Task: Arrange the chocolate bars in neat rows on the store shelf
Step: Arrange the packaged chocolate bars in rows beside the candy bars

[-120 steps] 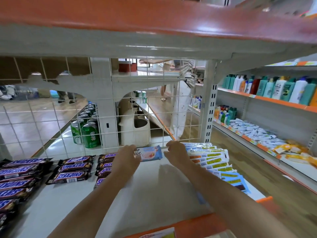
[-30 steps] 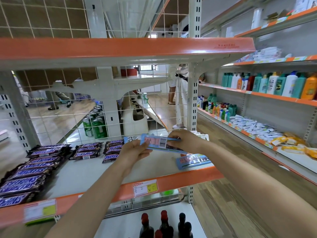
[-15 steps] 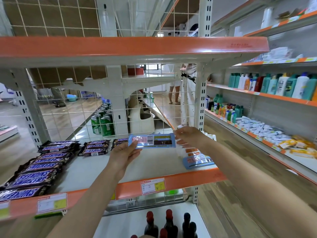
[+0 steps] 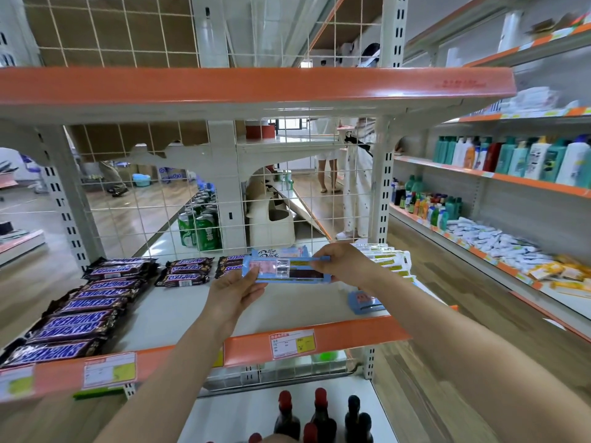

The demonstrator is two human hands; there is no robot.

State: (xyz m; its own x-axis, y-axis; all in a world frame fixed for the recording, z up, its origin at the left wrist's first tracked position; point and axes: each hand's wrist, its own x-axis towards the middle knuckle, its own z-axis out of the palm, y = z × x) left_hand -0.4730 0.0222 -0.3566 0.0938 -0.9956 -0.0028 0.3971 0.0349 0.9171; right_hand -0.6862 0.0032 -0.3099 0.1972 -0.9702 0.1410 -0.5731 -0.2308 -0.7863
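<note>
- Head view looks down at a store shelf with a white deck and an orange front edge, and both bare hands are raised over its middle
- Left hand pinches the left end of a blue chocolate bar, thumb on the face and fingers curled behind it
- Right hand grips the right end of the same bar, fingers curled over its top edge
- Blue bar is held level and clear of the shelf deck, barcode side facing the camera, above the middle of the shelf
- Second blue bar lies on the shelf just behind the held one, partly hidden by it
- Another blue bar lies flat near the shelf's front right corner
- Stack of yellow-and-white bars sits along the right side of the shelf, behind the right wrist
- Brown-and-blue bars run in a row down the left side of the shelf, from back to front edge
- Shorter rows of the same brown bars lie at the back of the shelf, left of the held bar
- Price tags are clipped on the shelf's orange edge
- Dark bottles stand on the level below the shelf
- Green cans show through the wire grid behind the shelf
</note>
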